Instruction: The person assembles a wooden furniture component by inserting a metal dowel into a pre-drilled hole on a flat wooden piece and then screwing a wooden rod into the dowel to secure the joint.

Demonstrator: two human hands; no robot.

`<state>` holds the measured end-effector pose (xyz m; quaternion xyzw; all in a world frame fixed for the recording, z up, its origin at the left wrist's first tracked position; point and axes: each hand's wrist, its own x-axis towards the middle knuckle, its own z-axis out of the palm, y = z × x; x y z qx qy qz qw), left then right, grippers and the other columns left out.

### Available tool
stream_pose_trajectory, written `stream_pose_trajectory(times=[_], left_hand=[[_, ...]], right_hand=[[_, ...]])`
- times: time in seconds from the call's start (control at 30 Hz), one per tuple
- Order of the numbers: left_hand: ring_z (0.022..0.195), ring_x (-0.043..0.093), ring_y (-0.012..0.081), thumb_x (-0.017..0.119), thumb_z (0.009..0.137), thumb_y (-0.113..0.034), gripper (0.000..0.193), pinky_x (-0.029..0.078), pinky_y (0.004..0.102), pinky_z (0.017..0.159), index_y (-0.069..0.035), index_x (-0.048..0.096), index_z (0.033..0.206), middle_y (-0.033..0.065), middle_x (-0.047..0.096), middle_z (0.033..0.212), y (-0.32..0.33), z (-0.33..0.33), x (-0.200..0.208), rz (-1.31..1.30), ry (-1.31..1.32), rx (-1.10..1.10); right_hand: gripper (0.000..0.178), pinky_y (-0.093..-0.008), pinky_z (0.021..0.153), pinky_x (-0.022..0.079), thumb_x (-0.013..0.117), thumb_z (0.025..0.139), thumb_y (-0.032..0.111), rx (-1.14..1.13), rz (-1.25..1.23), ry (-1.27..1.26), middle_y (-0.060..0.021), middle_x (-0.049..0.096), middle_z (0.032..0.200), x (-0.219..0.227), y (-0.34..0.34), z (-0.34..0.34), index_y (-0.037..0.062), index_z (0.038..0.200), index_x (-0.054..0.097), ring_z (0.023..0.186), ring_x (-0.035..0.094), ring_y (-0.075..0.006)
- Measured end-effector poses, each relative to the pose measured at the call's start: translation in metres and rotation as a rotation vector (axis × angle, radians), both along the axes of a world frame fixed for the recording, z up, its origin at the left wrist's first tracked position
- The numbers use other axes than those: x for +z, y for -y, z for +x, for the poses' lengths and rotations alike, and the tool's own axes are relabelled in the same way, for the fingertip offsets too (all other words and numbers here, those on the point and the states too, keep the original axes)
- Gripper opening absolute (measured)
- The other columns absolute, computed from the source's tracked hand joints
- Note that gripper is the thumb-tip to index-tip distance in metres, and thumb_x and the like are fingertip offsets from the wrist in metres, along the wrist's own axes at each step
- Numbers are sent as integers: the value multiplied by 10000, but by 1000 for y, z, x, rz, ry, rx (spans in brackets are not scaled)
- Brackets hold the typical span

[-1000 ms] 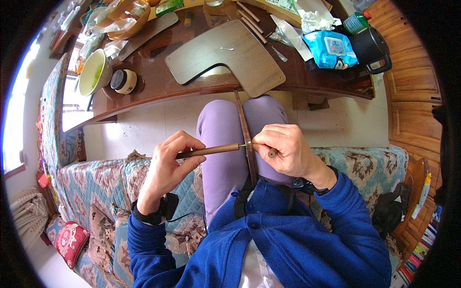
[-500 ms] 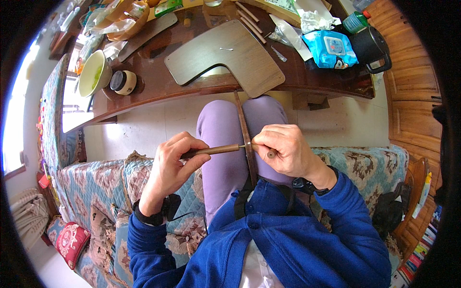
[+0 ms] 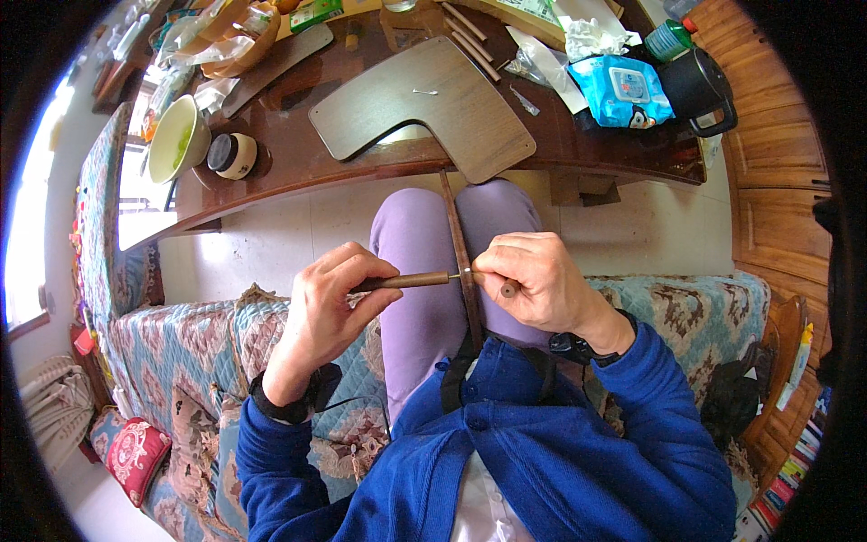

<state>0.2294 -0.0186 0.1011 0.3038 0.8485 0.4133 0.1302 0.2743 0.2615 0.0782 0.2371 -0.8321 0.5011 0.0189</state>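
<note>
My left hand (image 3: 339, 298) is closed on a brown wooden rod (image 3: 417, 280), thumb and fingers pinching it from both sides. A thin metal pin sticks out of the rod's right end and meets a long, narrow dark wooden strip (image 3: 458, 226). That strip lies lengthwise above my lap, between my thighs, its far end by the table edge. My right hand (image 3: 533, 280) is closed just right of the strip, fingertips against the joint. From under its fingers shows the round end of another brown rod (image 3: 508, 290); most of it is hidden in the hand.
On the dark table (image 3: 271, 185) ahead lie an L-shaped wooden board (image 3: 406, 95), several loose rods (image 3: 470, 45) and a curved wooden piece (image 3: 280, 68). A bowl (image 3: 178, 140) and a jar (image 3: 232, 155) stand left; a blue wipes pack (image 3: 621, 92) and black mug (image 3: 700, 90) right.
My left hand has shifted slightly up and right along the rod, its fingers turned a little. The right hand and the strip stay almost where they were.
</note>
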Motion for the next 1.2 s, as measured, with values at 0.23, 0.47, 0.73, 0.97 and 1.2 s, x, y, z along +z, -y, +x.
stream_pose_trajectory(times=[0.23,0.47,0.73,0.97,1.2], left_hand=[[729,659,258,826,818,-100,187,533,344,643,-29,734,964,89,688,892,-4,6,-1,-17,-112,-17],[760,654,249,867,727,-49,266,539,357,656,-44,726,951,83,702,894,-6,7,-10,-24,-510,-51],[768,650,231,843,794,-135,234,542,349,668,-64,717,977,48,694,893,-10,12,-10,-47,-409,-50],[754,666,247,841,809,-145,252,542,357,662,-55,687,987,67,667,901,-12,16,-6,-69,-294,-7],[795,644,308,815,827,-107,258,539,400,721,-23,677,1027,107,646,930,-16,19,2,-119,-185,-23]], right_hand=[[56,-442,611,493,687,804,16,5,-13,40,-156,631,743,1,-1,0,0,835,644,667,620,-365],[39,-428,595,486,683,830,21,3,-31,106,-162,635,744,3,-1,4,0,838,651,662,631,-358],[52,-426,587,475,683,839,36,-8,-25,136,-159,617,724,4,-3,5,0,826,646,634,613,-353],[43,-426,595,475,675,829,28,14,-28,122,-156,617,720,3,-1,3,-2,828,645,639,611,-350],[46,-428,599,478,669,823,28,12,-24,104,-161,625,727,3,-1,3,-5,822,637,636,611,-353]])
